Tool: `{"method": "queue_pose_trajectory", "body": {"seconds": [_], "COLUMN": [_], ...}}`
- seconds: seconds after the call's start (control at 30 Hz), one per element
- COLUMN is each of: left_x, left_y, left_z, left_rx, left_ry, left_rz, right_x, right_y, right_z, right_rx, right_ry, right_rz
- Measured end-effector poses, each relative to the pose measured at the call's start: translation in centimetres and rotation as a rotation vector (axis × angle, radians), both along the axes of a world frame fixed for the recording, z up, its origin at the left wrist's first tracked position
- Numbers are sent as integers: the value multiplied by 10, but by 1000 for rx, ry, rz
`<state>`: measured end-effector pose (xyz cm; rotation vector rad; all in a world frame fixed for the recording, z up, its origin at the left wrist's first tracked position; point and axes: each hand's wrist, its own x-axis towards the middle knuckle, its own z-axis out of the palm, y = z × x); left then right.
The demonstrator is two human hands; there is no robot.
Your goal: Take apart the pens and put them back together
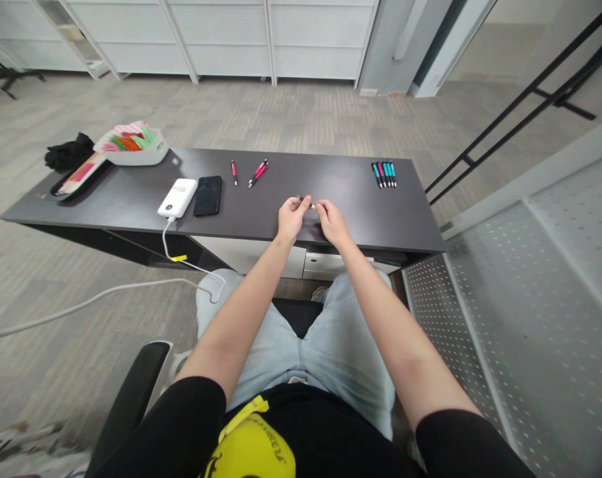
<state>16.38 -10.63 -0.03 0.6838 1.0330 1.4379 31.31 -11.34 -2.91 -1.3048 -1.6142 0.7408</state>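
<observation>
Both my hands meet over the middle of the dark desk (131,206). My left hand (291,216) is closed around a small pen (306,201), whose dark end sticks out to the left. My right hand (332,221) pinches the pen's other end, which looks silvery. Farther back lie a single red pen (233,172) and a pair of red pens (258,172). At the back right is a row of several teal and red pens (384,174).
A white power bank (178,197) with a cable running off the desk edge and a black phone (208,195) lie to the left. A white basket of coloured items (131,144), a dark tray (79,177) and a black cloth (68,153) are at the far left. A perforated metal panel (529,299) stands to the right.
</observation>
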Motion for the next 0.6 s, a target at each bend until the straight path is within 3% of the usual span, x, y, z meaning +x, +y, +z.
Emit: {"method": "queue_pose_trajectory", "body": {"seconds": [0.6], "left_x": [-1], "left_y": [-6], "left_z": [6], "left_rx": [-16], "left_ry": [-9], "left_rz": [-11], "right_x": [1], "right_y": [0], "right_z": [-3], "right_rx": [32], "right_ry": [-12], "right_rz": [58]}}
